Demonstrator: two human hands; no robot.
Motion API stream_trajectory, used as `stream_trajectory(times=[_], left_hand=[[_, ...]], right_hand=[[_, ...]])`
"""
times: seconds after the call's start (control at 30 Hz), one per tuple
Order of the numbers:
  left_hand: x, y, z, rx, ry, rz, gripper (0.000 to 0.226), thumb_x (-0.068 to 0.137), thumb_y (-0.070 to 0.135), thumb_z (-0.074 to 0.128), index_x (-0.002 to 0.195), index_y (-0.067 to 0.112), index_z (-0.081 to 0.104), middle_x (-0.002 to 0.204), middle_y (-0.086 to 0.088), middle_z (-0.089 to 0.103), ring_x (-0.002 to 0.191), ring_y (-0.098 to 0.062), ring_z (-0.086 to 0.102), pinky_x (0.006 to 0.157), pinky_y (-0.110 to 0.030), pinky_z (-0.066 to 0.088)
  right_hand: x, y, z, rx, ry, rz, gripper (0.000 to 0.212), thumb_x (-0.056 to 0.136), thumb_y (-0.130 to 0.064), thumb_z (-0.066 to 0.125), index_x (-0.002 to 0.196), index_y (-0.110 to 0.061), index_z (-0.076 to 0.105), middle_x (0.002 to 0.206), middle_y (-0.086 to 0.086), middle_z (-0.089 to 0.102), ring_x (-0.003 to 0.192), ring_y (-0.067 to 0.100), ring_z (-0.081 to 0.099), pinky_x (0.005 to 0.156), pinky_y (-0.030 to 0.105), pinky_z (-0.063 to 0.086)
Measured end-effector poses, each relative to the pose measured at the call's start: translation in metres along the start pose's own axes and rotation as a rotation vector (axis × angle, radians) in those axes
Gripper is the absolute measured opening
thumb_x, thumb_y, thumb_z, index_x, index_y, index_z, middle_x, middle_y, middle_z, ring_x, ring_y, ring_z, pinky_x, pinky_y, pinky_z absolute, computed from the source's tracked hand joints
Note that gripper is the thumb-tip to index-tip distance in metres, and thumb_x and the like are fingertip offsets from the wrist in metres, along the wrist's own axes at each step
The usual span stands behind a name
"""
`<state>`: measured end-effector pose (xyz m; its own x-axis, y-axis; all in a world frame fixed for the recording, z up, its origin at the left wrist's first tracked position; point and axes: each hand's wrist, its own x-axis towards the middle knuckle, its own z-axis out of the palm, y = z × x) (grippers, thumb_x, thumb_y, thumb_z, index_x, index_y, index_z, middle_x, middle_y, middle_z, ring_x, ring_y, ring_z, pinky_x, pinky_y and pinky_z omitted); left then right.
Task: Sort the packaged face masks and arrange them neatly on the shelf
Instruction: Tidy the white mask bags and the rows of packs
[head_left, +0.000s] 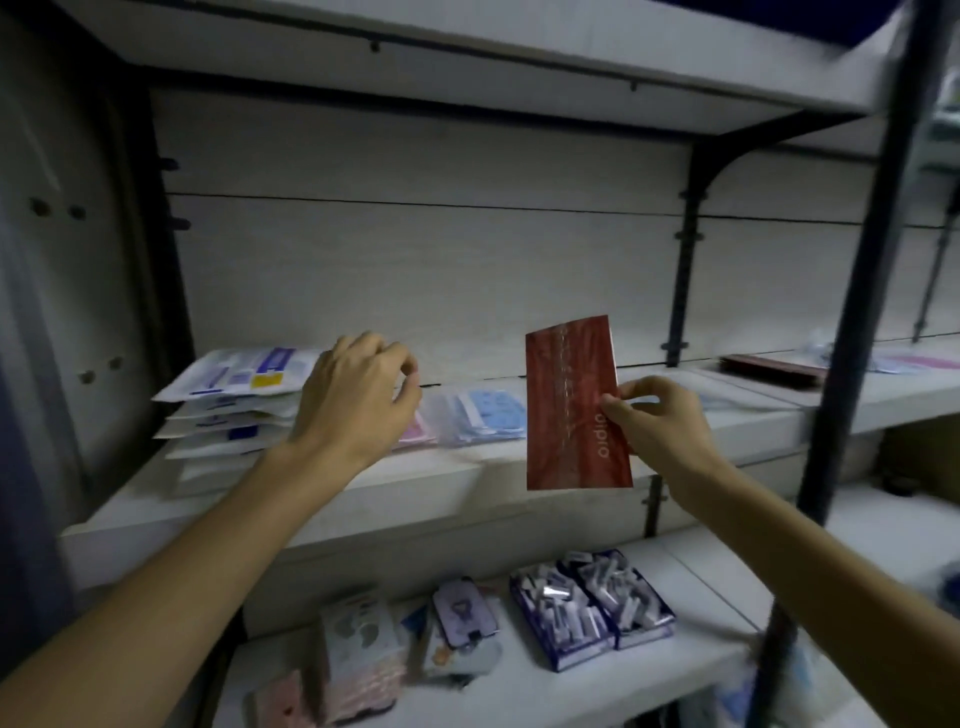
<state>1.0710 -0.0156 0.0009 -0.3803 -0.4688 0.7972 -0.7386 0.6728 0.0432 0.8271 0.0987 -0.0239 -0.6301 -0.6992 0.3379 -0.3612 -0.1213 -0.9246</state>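
Your right hand (657, 415) pinches one red mask packet (574, 402) upright, long axis vertical, above the shelf (363, 499); your left hand (358, 397), fingers loosely curled, hovers empty beside one white packet stack (228, 400).

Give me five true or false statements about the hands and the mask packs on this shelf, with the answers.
1. The right hand pinches a red mask pack. True.
2. The red mask pack lies flat on the shelf. False: it is held upright in the air.
3. A stack of white packs sits left of the left hand. True.
4. The left hand holds a blue pack. False: it holds nothing visible.
5. Packs of light blue masks lie between the hands. True.
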Motion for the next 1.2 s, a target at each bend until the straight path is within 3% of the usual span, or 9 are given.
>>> stream_trajectory(times=[0.33,0.67,0.97,1.1,1.2], left_hand=[[0.018,0.172,0.061,-0.177,-0.041,0.055,0.014,0.092,0.026,0.053,0.096,0.017,0.064,0.099,-0.001,0.066,0.093,-0.022,0.055,0.073,-0.029,0.036],[0.023,0.344,0.140,-0.266,-0.195,0.094,0.018,0.093,0.028,0.051,0.102,0.019,0.064,0.104,0.002,0.066,0.099,-0.019,0.055,0.079,-0.031,0.042],[0.055,0.428,0.197,-0.271,-0.258,0.137,0.017,0.094,0.028,0.050,0.099,0.019,0.063,0.100,0.002,0.065,0.092,-0.017,0.057,0.072,-0.028,0.042],[0.073,0.459,0.230,-0.273,-0.288,0.148,0.015,0.094,0.030,0.049,0.098,0.021,0.060,0.098,0.003,0.063,0.094,-0.018,0.055,0.078,-0.032,0.045],[0.091,0.488,0.255,-0.272,-0.277,0.162,0.016,0.094,0.029,0.049,0.099,0.020,0.061,0.097,0.002,0.063,0.093,-0.019,0.055,0.078,-0.031,0.044]], right_hand=[[0.021,0.038,-0.171,-0.047,0.002,0.036,0.015,0.092,-0.019,0.061,0.100,-0.008,0.057,0.090,0.011,0.069,0.076,0.019,0.072,0.060,0.028,0.057],[0.049,0.097,-0.349,-0.075,0.116,0.116,0.014,0.090,-0.015,0.064,0.096,-0.002,0.060,0.090,0.013,0.066,0.078,0.019,0.066,0.062,0.027,0.051],[0.101,0.133,-0.420,-0.047,0.141,0.126,0.013,0.091,-0.015,0.064,0.094,-0.003,0.060,0.089,0.011,0.066,0.078,0.018,0.065,0.064,0.028,0.052],[0.134,0.153,-0.439,-0.054,0.123,0.125,0.014,0.090,-0.015,0.066,0.094,-0.002,0.061,0.087,0.011,0.066,0.078,0.019,0.066,0.071,0.035,0.057],[0.161,0.164,-0.455,-0.062,0.111,0.117,0.012,0.091,-0.015,0.064,0.092,-0.004,0.060,0.084,0.008,0.065,0.073,0.015,0.064,0.058,0.023,0.050]])
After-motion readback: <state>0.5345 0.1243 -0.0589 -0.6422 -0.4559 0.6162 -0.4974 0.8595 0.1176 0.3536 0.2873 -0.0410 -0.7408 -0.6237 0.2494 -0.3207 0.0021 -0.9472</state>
